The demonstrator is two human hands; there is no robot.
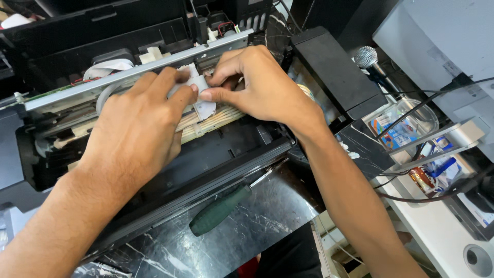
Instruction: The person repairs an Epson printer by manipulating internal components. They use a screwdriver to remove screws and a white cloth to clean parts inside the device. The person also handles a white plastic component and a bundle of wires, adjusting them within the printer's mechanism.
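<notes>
An opened black printer [226, 149] lies across a dark marble-patterned table [267, 211], its metal rail [77, 87] and inner parts exposed. My left hand [134, 123] and my right hand [257, 85] meet over the middle of the printer. Both pinch a small white plastic part [201, 95] that sits above a row of cream-coloured ribbed rollers [216, 121]. My left thumb and fingers press the part from the left, my right thumb and forefinger from the right. What lies under the part is hidden by my fingers.
A green-handled screwdriver [218, 210] lies on the table in front of the printer. A black rectangular cover [334, 72] leans at the right. Farther right are a microphone [368, 57], cables, a clear plastic container [406, 126] and a white shelf [437, 226].
</notes>
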